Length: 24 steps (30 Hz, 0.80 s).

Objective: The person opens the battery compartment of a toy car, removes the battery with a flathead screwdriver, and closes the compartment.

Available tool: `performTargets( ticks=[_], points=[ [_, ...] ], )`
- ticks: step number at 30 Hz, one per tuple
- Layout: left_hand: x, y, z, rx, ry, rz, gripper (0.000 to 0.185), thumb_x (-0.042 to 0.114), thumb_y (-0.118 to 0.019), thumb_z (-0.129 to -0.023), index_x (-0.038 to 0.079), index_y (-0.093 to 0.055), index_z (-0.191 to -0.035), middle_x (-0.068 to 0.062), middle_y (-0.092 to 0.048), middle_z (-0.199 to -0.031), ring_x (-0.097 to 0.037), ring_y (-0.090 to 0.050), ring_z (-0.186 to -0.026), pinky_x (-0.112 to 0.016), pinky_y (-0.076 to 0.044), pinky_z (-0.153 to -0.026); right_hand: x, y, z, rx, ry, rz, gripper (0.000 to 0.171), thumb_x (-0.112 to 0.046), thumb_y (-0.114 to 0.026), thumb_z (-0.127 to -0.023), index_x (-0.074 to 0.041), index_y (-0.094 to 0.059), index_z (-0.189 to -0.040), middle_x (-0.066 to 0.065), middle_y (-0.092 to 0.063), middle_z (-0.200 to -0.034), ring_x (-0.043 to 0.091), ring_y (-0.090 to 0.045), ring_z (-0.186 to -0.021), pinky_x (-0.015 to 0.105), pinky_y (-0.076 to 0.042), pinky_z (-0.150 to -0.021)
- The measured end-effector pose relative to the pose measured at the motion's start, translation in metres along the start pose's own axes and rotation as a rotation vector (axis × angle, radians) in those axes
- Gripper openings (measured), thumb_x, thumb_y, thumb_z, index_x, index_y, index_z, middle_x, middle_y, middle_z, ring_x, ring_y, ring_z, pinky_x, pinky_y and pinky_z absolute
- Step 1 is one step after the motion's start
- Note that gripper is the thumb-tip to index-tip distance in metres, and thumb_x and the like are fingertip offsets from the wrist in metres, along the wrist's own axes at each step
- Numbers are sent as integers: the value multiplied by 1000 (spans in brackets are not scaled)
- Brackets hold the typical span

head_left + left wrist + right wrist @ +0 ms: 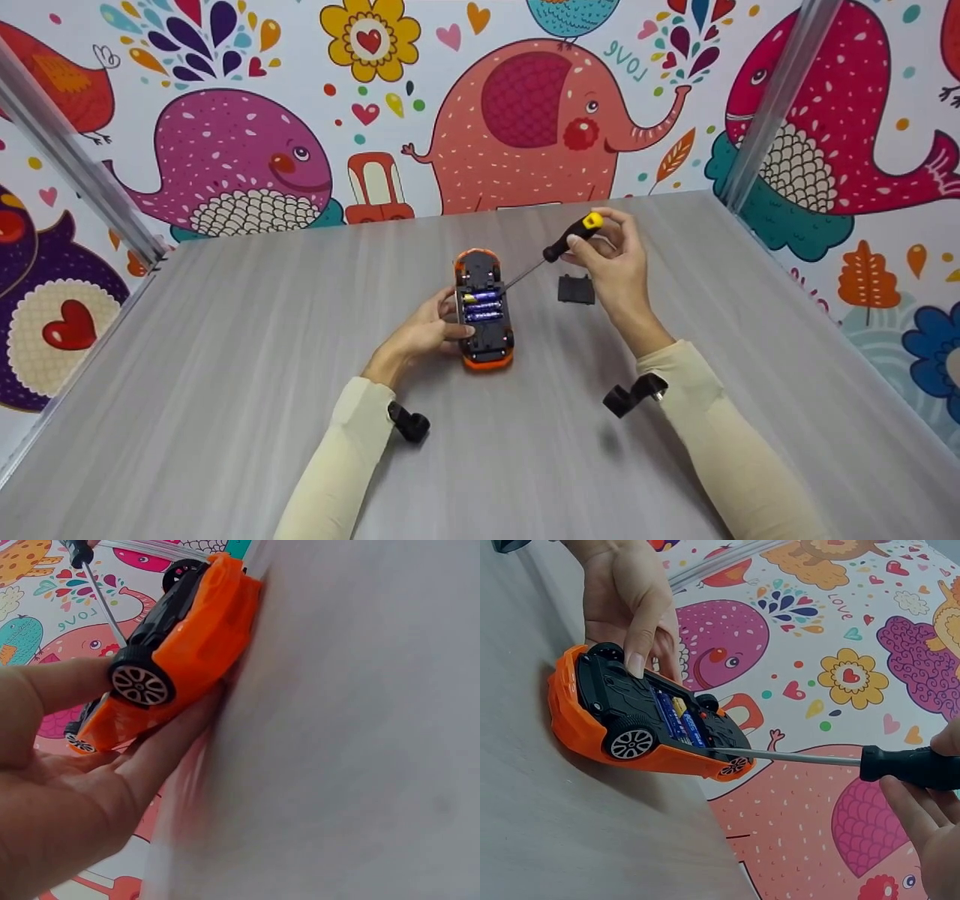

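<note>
An orange toy car (487, 361) is held belly up, its black underside facing me. My left hand (424, 330) grips it from the left, thumb on the underside and fingers beneath the body. Several blue batteries (682, 722) lie in the car's uncovered battery compartment, one with a yellow end. With its fingers around the black and yellow handle, my right hand (619, 262) holds a screwdriver (564, 241). The shaft (802, 757) slants down to the car, its tip at the edge of the battery compartment. In the left wrist view, an orange side and a wheel (141, 684) show.
A black battery cover (576, 289) lies on the grey table (247, 375) just right of the car, below the right hand. A wall with printed animals (525, 127) stands behind the table, with metal posts (784, 105) at its sides.
</note>
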State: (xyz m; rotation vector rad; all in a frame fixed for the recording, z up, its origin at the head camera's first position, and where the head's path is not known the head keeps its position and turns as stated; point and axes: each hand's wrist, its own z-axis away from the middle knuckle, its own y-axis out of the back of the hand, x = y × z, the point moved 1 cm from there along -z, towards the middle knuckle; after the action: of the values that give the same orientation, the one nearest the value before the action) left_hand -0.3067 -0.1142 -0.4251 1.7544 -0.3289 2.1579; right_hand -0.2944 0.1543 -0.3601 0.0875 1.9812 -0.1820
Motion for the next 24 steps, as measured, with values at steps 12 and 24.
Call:
performTargets(
  ticks=[12,24],
  points=[
    [0,-1,0,17,3,22,88,-13,-60,-86,6,-15,-159,-24,-47,-148,-29,-60,-116,-46,-58,-95,-9,-13,10,-27,120,27,46,0,-71,-90,-3,-50,-131,7,-60,-113,18,-67,-92,28,-61,-81],
    [0,-1,1,11,14,35,85,-12,-59,-87,6,-15,-158,-24,-45,-148,-31,-59,-118,-48,-57,-96,-10,-20,15,-30,143,92,47,-2,-72,-89,-2,-49,-130,11,-59,-115,14,-68,-94,24,-61,-81]
  ],
)
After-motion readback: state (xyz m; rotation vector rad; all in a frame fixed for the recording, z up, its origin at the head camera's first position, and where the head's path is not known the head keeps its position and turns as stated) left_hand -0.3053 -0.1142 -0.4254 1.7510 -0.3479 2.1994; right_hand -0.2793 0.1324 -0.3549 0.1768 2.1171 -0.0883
